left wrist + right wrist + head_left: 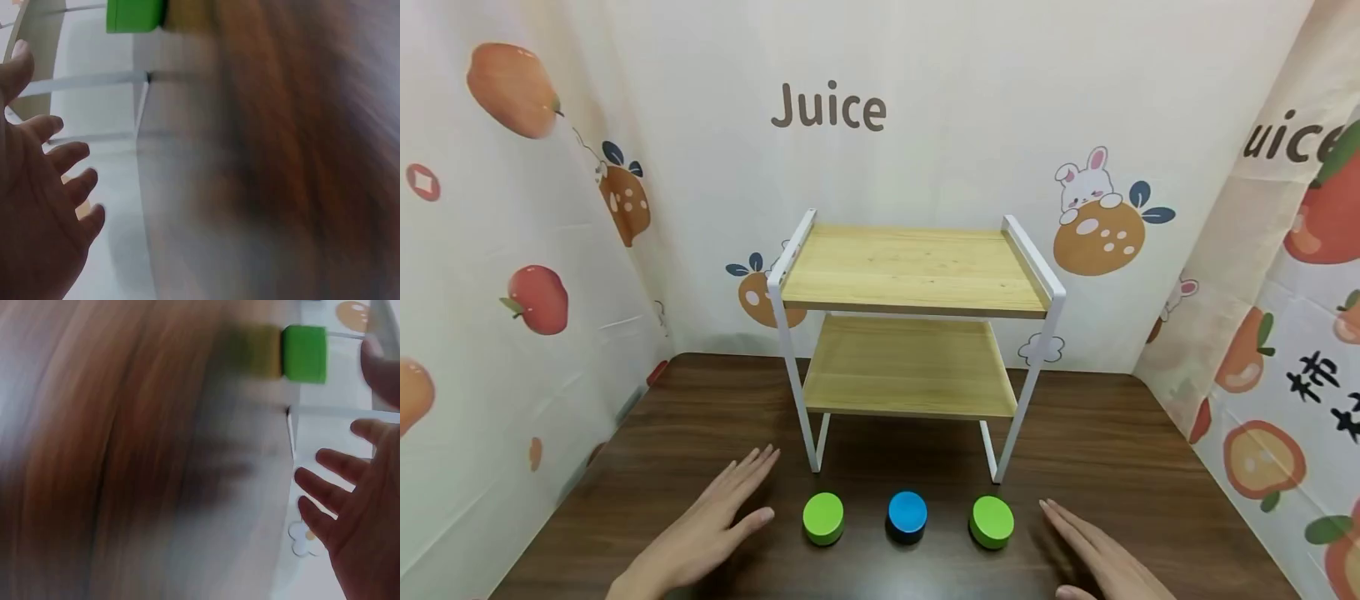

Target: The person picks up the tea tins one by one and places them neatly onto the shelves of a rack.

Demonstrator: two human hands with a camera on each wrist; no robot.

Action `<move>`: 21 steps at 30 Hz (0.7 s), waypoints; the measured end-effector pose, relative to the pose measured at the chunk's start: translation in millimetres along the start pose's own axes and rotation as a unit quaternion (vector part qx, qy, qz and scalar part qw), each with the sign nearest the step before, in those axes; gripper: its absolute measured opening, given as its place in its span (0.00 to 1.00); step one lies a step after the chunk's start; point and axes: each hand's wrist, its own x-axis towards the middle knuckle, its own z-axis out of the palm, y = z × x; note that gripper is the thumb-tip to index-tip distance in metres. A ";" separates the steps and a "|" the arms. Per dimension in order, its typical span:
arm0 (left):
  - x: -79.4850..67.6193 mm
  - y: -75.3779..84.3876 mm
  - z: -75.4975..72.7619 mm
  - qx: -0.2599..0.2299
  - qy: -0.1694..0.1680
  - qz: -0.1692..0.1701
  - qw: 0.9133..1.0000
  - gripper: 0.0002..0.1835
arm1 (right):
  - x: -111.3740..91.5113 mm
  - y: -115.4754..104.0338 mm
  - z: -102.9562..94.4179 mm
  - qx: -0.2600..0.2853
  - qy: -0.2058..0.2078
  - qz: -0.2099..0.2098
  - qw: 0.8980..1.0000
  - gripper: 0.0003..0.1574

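Three round discs stand in a row on the brown table: a left green disc [823, 518], a blue disc [907, 515] with a dark base, and a right green disc [992, 522]. My left hand [703, 533], fingers straight and thumb apart, lies left of the row, nearest the left green disc. To the right of the row, my right hand [1101, 557] has its fingers stretched forward and is nearest the right green disc. Neither hand holds anything. Both wrist views show spread fingers, with a green disc [305, 354] by the right hand and one [132, 14] by the left.
Behind the discs stands a two-tier rack with white metal legs, an upper wooden shelf [917, 265] and a lower wooden shelf [910, 367]. Printed curtains [700, 125] with fruit and rabbits enclose the dark wood table [700, 417] at the back and both sides.
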 end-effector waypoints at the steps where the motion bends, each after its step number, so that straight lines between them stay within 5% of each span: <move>1: 4.5 0.6 0.6 -0.017 -0.009 -0.014 1.000 0.34 | 2.2 -3.8 -2.2 0.027 -0.015 0.023 0.999 0.46; 6: 25.0 -0.2 6.8 -0.105 -0.048 -0.082 0.990 0.32 | 16.6 -13.6 -2.3 0.157 -0.060 0.070 0.983 0.44; 14: 47.1 -4.8 23.7 -0.203 -0.039 -0.103 0.973 0.30 | 32.2 -21.4 26.6 0.210 0.012 0.059 0.976 0.39; 17: 51.6 -7.4 29.2 -0.256 -0.033 -0.082 0.963 0.29 | 36.2 -18.9 36.1 0.273 0.058 -0.004 0.960 0.36; 21: 57.2 -10.3 33.3 -0.338 -0.043 -0.044 0.939 0.29 | 39.6 -13.2 42.0 0.361 0.081 -0.094 0.924 0.34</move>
